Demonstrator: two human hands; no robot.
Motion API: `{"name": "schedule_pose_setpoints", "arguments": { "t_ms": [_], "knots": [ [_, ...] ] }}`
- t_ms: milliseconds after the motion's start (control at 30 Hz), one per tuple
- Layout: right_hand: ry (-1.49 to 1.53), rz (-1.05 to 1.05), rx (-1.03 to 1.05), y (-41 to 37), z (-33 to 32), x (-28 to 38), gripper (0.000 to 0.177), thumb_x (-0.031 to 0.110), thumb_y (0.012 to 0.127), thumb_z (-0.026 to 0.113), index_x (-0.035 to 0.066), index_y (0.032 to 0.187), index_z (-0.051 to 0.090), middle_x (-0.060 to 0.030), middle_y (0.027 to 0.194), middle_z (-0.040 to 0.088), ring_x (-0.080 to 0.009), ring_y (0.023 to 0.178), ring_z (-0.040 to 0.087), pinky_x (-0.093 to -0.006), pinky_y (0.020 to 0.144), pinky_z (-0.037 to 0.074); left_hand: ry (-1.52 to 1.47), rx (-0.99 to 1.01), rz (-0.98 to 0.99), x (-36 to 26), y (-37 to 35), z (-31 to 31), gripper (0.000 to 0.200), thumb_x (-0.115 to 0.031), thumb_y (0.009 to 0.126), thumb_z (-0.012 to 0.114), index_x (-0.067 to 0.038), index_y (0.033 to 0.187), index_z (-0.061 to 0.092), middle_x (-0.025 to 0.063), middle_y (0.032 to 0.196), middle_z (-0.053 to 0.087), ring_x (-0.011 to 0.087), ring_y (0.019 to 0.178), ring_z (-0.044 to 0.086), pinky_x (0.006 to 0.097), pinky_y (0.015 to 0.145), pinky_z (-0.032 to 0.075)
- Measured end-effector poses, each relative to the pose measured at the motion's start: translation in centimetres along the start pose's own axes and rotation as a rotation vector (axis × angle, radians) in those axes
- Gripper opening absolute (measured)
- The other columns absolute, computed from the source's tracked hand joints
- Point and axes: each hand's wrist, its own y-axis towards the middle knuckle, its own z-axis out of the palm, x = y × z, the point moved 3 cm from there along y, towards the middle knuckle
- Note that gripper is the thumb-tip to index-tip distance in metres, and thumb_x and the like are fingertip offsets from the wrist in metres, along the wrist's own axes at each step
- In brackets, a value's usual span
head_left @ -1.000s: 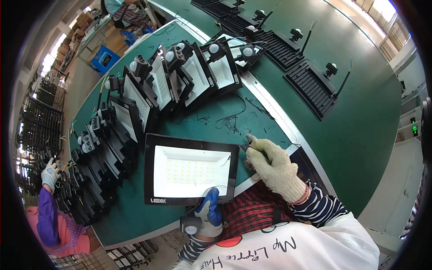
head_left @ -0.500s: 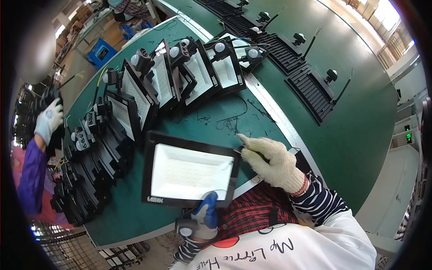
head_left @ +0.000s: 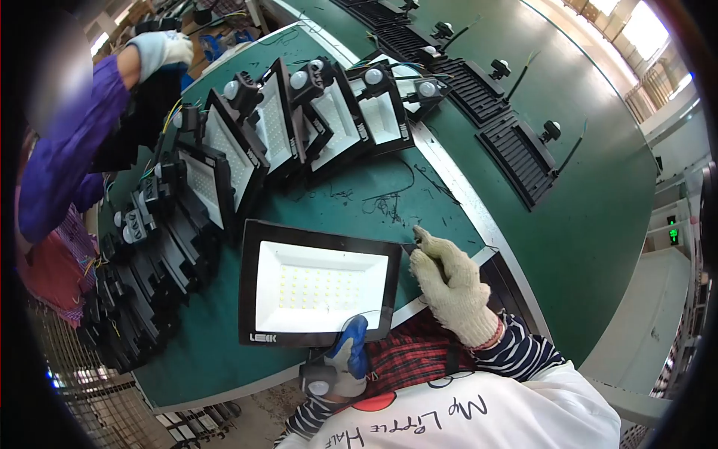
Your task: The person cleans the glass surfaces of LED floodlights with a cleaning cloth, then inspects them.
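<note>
A black-framed LED floodlight with a white reflector faces up at me, over the near part of the green table. My left hand, in a blue and white glove, is closed on its lower edge, the thumb over the glass. A sensor with a small white dome hangs from the lamp beside that hand. My right hand, in a cream knitted glove, is at the lamp's right edge. Its fingers are pinched around a small dark, thin thing whose kind I cannot make out.
Several floodlights with sensors stand in a curved row on the green table. Black finned housings lie beyond the metal strip. Dark scraps litter the tabletop. At left, a co-worker's gloved hand holds a dark object.
The floodlight has shifted slightly right and its glare has dropped, showing the LEDs. My right hand has moved slightly down. The co-worker's arm has swung up and right.
</note>
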Motion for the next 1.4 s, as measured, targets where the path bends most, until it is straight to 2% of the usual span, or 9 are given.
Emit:
{"name": "schedule_pose_setpoints", "arguments": {
  "t_ms": [167, 267, 300, 500, 867, 967, 1167, 1267, 1400],
  "knots": [
    [-0.122, -0.204, 0.060, 1.1, -0.5, -0.8, 0.032, 0.013, 0.093, 0.069, 0.000, 0.122, 0.067, -0.0128, 0.089, 0.071, -0.0219, 0.072, 0.069, -0.0318, 0.067, 0.054, 0.012, 0.019, -0.012, -0.2, 0.1, -0.3, 0.042, -0.018, 0.101, 0.049, -0.002, 0.140, 0.055, 0.0146, 0.140, 0.058, 0.0239, 0.127, 0.058, 0.0363, 0.111, 0.044],
    [-0.217, -0.085, 0.214, 2.1, -1.5, 0.5, 0.033, 0.017, 0.094, 0.068, 0.003, 0.124, 0.068, -0.0112, 0.090, 0.072, -0.0232, 0.073, 0.069, -0.0308, 0.068, 0.055, 0.020, 0.025, -0.019, -0.2, 0.3, -0.2, 0.043, -0.018, 0.101, 0.049, -0.003, 0.141, 0.054, 0.0145, 0.141, 0.057, 0.0240, 0.127, 0.057, 0.0364, 0.111, 0.043],
    [-0.256, -0.234, 0.210, 2.5, -1.6, 0.5, 0.034, 0.021, 0.095, 0.067, 0.006, 0.126, 0.068, -0.0104, 0.090, 0.072, -0.0236, 0.073, 0.070, -0.0307, 0.066, 0.055, 0.023, 0.030, -0.020, -0.2, 0.4, -0.2, 0.043, -0.018, 0.101, 0.049, -0.003, 0.141, 0.054, 0.0145, 0.141, 0.057, 0.0240, 0.128, 0.057, 0.0364, 0.111, 0.043],
    [-0.318, -0.366, 0.331, 4.2, -1.5, 1.2, 0.036, 0.025, 0.095, 0.066, 0.008, 0.127, 0.067, -0.0113, 0.090, 0.071, -0.0264, 0.074, 0.071, -0.0354, 0.063, 0.056, 0.041, 0.061, -0.032, -0.4, 0.4, -0.1, 0.044, -0.019, 0.101, 0.048, -0.004, 0.142, 0.053, 0.0143, 0.143, 0.056, 0.0241, 0.129, 0.056, 0.0366, 0.112, 0.043],
    [-0.183, -0.226, 0.197, 4.0, 3.6, 5.7, 0.040, 0.031, 0.096, 0.062, 0.010, 0.130, 0.064, -0.0140, 0.108, 0.072, -0.0336, 0.096, 0.072, -0.0402, 0.083, 0.057, 0.104, 0.124, -0.083, -1.3, -0.1, -1.3, 0.048, -0.020, 0.100, 0.048, -0.007, 0.145, 0.051, 0.0140, 0.146, 0.054, 0.0243, 0.131, 0.055, 0.0368, 0.113, 0.041],
    [-0.132, -0.186, 0.181, 4.2, 4.5, 7.3, 0.040, 0.029, 0.096, 0.063, 0.009, 0.130, 0.064, -0.0146, 0.111, 0.071, -0.0338, 0.098, 0.071, -0.0407, 0.085, 0.056, 0.145, 0.175, -0.099, -1.2, 0.3, -1.0, 0.048, -0.020, 0.100, 0.048, -0.007, 0.146, 0.050, 0.0139, 0.147, 0.053, 0.0244, 0.132, 0.054, 0.0369, 0.113, 0.041],
    [-0.037, -0.412, 0.067, 6.0, 5.1, 8.0, 0.032, 0.025, 0.095, 0.067, 0.005, 0.119, 0.069, -0.0148, 0.101, 0.073, -0.0320, 0.093, 0.072, -0.0371, 0.080, 0.057, 0.198, 0.250, -0.099, -1.4, 0.5, -0.6, 0.050, -0.020, 0.099, 0.048, -0.008, 0.148, 0.049, 0.0137, 0.149, 0.052, 0.0245, 0.133, 0.054, 0.0370, 0.114, 0.040],
    [-0.080, -0.328, 0.155, 7.4, 3.6, 7.9, 0.027, 0.023, 0.094, 0.068, 0.004, 0.113, 0.070, -0.0147, 0.094, 0.073, -0.0294, 0.086, 0.073, -0.0346, 0.076, 0.057, 0.213, 0.269, -0.084, -1.5, 0.5, -0.7, 0.051, -0.021, 0.099, 0.048, -0.009, 0.149, 0.048, 0.0136, 0.150, 0.051, 0.0245, 0.134, 0.053, 0.0371, 0.114, 0.040],
    [-0.082, -0.304, 0.280, 8.2, 2.5, 7.9, 0.027, 0.022, 0.095, 0.068, 0.002, 0.114, 0.070, -0.0107, 0.087, 0.071, -0.0163, 0.073, 0.066, -0.0318, 0.069, 0.053, 0.285, 0.314, -0.030, -1.7, 0.7, -0.7, 0.052, -0.021, 0.098, 0.048, -0.010, 0.150, 0.048, 0.0135, 0.151, 0.051, 0.0246, 0.135, 0.052, 0.0372, 0.115, 0.040]
  ]
}}
